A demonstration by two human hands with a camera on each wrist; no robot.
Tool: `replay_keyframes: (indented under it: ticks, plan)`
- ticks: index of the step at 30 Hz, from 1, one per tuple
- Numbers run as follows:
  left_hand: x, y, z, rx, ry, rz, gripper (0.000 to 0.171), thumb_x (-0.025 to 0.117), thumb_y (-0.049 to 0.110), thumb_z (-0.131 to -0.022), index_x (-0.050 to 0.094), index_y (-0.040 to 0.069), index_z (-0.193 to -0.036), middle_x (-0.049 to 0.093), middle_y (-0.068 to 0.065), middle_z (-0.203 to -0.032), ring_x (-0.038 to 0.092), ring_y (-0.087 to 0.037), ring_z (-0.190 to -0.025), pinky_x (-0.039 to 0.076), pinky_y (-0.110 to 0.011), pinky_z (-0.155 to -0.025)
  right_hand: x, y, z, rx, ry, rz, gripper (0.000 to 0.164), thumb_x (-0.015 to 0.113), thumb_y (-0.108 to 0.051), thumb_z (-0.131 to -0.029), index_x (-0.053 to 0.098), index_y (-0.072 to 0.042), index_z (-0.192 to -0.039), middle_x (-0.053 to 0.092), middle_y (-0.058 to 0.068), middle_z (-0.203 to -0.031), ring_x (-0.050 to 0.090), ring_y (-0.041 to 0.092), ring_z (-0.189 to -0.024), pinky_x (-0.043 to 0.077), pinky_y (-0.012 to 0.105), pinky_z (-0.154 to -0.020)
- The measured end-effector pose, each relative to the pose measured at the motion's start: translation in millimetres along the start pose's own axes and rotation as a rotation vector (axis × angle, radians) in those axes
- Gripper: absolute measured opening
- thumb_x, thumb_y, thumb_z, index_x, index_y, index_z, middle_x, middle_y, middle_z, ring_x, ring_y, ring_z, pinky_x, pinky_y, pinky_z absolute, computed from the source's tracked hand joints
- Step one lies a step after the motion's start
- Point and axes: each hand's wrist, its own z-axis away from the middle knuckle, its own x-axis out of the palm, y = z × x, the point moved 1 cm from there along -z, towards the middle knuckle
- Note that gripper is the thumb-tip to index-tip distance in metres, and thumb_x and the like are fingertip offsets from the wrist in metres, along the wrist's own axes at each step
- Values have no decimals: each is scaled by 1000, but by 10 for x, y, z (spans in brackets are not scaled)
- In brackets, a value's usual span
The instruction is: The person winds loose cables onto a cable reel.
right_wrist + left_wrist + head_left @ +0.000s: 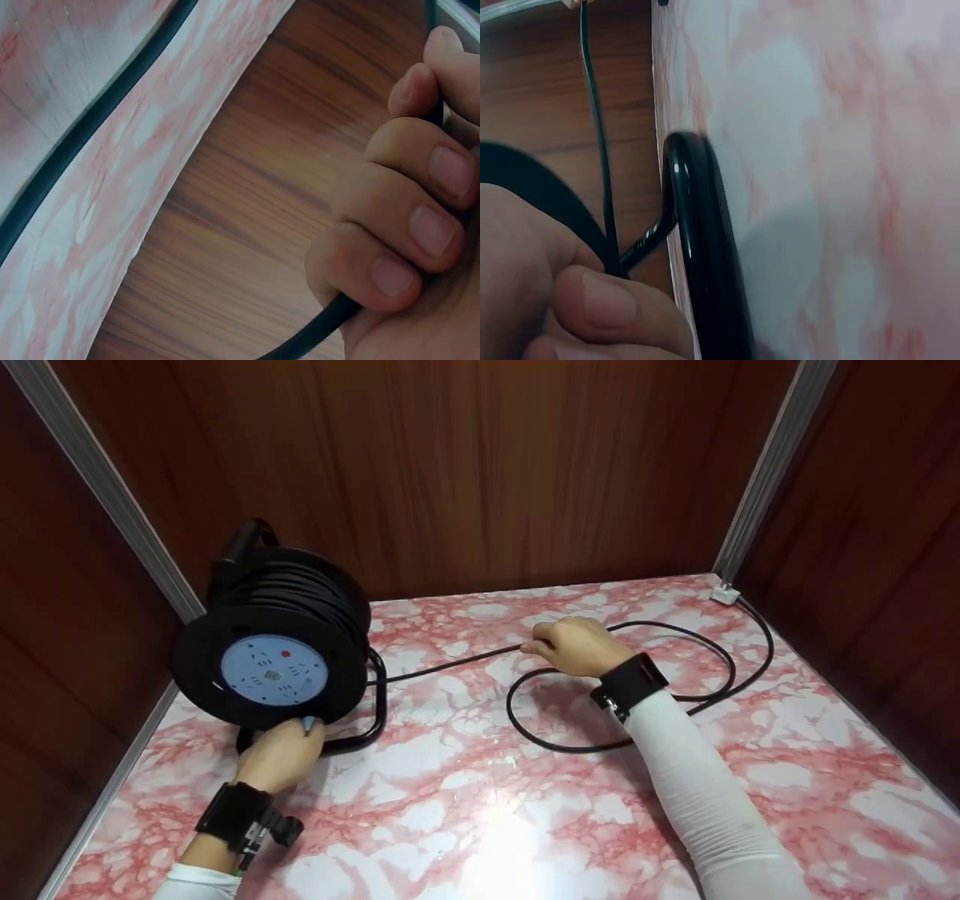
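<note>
A black cable reel [193, 660] with a pale blue socket panel [274, 670] stands upright at the left in the head view. My left hand [280, 754] is at its lower rim with fingers curled; what lies inside them is mostly hidden. A small light-blue spot shows by its fingertips. In the left wrist view, the curled fingers [607, 304] are beside the black tube stand [697, 225]. To the right, my right hand [576, 646] grips the black cable [450, 664], which runs from the reel. The right wrist view shows the fingers [397, 217] wrapped round it.
Beyond my right hand, loose cable loops [577, 749] lie on the red-and-white marbled table [420, 810]. The cable ends in a white plug [724, 595] at the far right corner. Brown wood-look panels [525, 472] enclose the back and sides.
</note>
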Motion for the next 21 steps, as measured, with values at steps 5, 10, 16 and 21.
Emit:
replay_keyframes:
  ticks: [5,10,16,21]
  plan:
    - [-58,-161,42,38,37,13,65,21,45,-104,69,2,-95,65,-19,-105,61,-30,-85,46,-56,-83,6,12,-14,-1,6,13,41,48,-57,-96,52,-23,-74,48,-5,-59,49,14,-55,38,33,-53]
    - [-139,-282,87,-23,20,26,68,19,55,-101,65,7,-85,65,-11,-81,61,-26,-77,47,-49,-73,6,-14,-30,-1,-3,18,40,49,-55,-97,52,-22,-74,47,-5,-59,49,14,-55,37,33,-53]
    - [-219,-342,115,-52,-2,29,66,20,60,-99,60,11,-78,56,-4,-66,59,-22,-67,44,-42,-65,-4,-69,-46,-5,-29,10,38,48,-55,-97,53,-23,-77,48,-5,-60,48,14,-55,37,33,-54]
    - [-272,-352,126,-64,-9,26,64,21,60,-99,55,12,-74,55,-5,-63,55,-23,-56,41,-38,-55,-10,-41,-24,3,-15,14,38,48,-56,-97,53,-23,-77,48,-6,-60,49,14,-56,37,34,-54]
